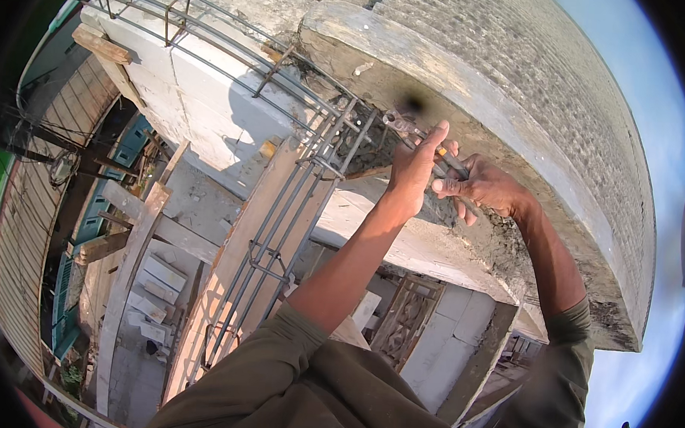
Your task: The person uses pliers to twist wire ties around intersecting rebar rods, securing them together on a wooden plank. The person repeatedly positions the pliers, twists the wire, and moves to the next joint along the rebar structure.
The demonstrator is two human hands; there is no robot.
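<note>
My left hand (411, 175) is at the beam corner, closed around a metal hand tool (400, 124) with a rounded, worn head; its exact kind is unclear. From the other side, my right hand (490, 184) grips the dark handle part of the same tool, its thumb pointing left. Both hands are close together, partly covering the tool. Just left of the tool's head, bars of two rebar cages (337, 136) cross. One cage (267, 245) runs down toward me over a wooden board; the other (174, 19) goes to the far left along a white block wall.
A concrete ledge (443, 64) curves along the right, beside a ribbed roof (512, 76). White block wall (202, 90) stands at the left. Below are timber props (134, 280), loose white blocks (156, 289) and a lower level. A tangle of wires (62, 167) hangs at far left.
</note>
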